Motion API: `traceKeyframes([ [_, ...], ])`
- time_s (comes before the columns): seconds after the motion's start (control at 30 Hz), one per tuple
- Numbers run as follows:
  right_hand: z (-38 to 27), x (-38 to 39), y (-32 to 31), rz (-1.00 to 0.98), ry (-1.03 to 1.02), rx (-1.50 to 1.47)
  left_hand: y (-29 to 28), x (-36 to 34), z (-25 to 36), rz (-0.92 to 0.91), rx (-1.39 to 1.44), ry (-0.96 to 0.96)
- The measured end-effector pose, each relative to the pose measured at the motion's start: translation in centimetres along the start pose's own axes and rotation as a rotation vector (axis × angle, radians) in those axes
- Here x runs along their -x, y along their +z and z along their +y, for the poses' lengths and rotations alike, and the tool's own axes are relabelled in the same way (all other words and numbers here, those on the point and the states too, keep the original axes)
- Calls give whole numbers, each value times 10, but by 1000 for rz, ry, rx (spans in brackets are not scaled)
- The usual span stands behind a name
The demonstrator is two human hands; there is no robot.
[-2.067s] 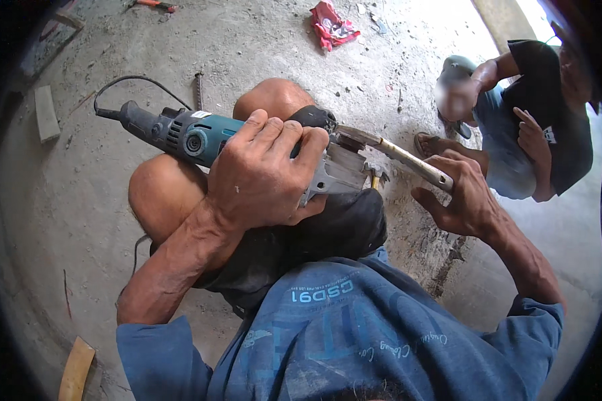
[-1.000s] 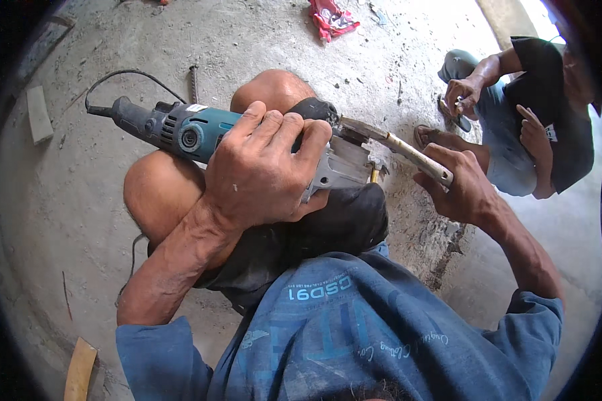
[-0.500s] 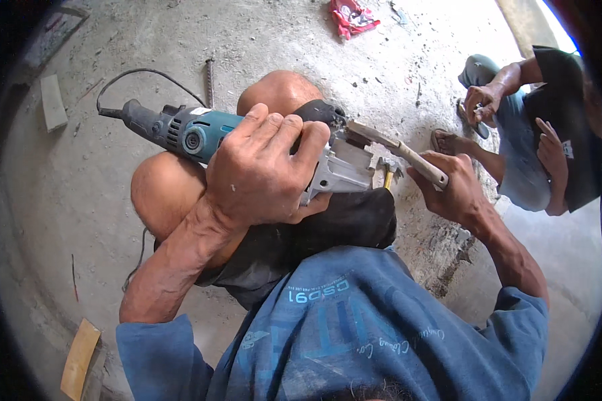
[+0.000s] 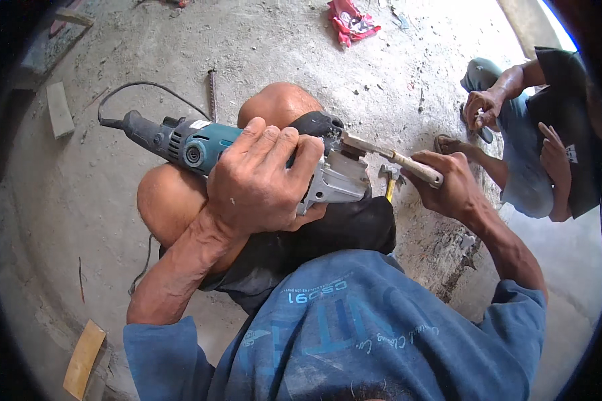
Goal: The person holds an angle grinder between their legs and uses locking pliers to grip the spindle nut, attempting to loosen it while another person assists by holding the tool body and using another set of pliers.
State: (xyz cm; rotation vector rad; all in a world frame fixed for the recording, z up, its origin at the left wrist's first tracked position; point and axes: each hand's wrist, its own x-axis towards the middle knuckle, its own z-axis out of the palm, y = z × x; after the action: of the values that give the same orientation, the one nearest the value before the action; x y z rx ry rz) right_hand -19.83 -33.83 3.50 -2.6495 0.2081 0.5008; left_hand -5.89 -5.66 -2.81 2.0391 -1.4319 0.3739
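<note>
A teal and grey corded power cutter (image 4: 204,146) lies across my bent knees, its bare metal base plate (image 4: 338,190) toward the right. My left hand (image 4: 264,177) is wrapped over its front body from above, hiding part of the housing. In my right hand (image 4: 451,184) is a flat brush (image 4: 408,162) with a pale wooden handle, held near the handle's end. The brush head reaches the metal front of the cutter, and dark bristles show beside the plate. Whether they touch it, I cannot tell.
A yellow-handled hammer (image 4: 389,179) lies on the dusty concrete floor beyond my knee. A ribbed steel bar (image 4: 212,93), a red cloth (image 4: 351,25) and wood pieces (image 4: 60,110) lie about. The cutter's black cord (image 4: 147,84) loops left. Another person (image 4: 542,140) crouches at the right.
The brush has shifted slightly left and up across the cutter's metal front, with my right hand following. The hammer shows more fully. My left hand keeps its hold, and the view has shifted a little.
</note>
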Motion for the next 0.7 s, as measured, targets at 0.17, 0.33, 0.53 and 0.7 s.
traceKeyframes([
  [0.17,15,-2,15,75,-72,-85,-1,-2,1,-16,22,-17],
  [0.33,12,1,6,56,-99,-99,-2,-3,2,-1,26,-17],
  [0.53,9,12,-10,-19,-52,-102,-1,-5,1,-1,9,19],
  [0.7,-3,16,-29,-65,-6,-111,0,-2,7,-12,15,-43],
])
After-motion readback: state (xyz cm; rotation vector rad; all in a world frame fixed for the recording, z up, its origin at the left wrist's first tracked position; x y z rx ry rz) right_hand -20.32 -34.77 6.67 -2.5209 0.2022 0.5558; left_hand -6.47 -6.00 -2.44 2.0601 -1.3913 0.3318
